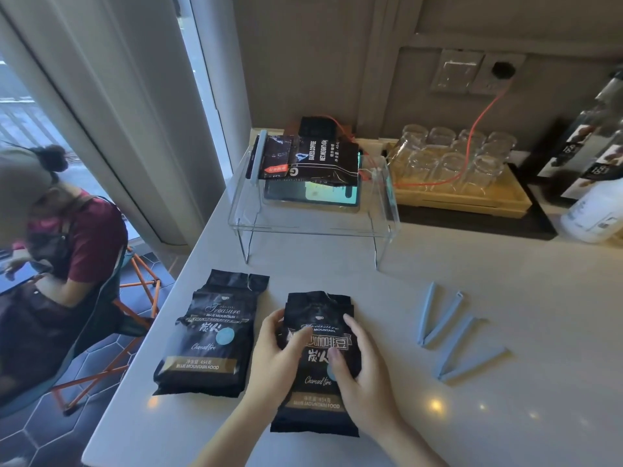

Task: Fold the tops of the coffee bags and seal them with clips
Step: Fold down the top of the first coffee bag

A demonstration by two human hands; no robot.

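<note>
Progress: looks like 1 of 3 done, judging by layout. White counter (pixel 438 298) holds everything. Clear acrylic riser shelf (pixel 313 227) at the back carries a sealed coffee bag (pixel 313 160), lying flat with a blue clip (pixel 258 156) across its folded end, on top of a tablet (pixel 310 197) with a lit screen. Two bags left to do: left coffee bag (pixel 209 335) lies flat near the counter edge, top open and unfolded, nobody touching it; centre coffee bag (pixel 320 362) lies flat just beside it, top still unfolded and a bit crumpled. Left hand (pixel 279 352) grips the centre bag's left edge, fingers curled round it; right hand (pixel 357 369) holds its right side, thumb across the front print. Reads as squaring the bag up before the first fold. Two spare blue clips, upper clip (pixel 438 318) and lower clip (pixel 472 360), both hinged open in a V, lie well to the right of the bags, clear reach, nothing between. Not in the way: wooden tray of upturned glasses (pixel 455 163), orange cable (pixel 478 119) to wall socket, white bottle (pixel 593 210) far right, seated person (pixel 67 247) off the counter's left side.
</note>
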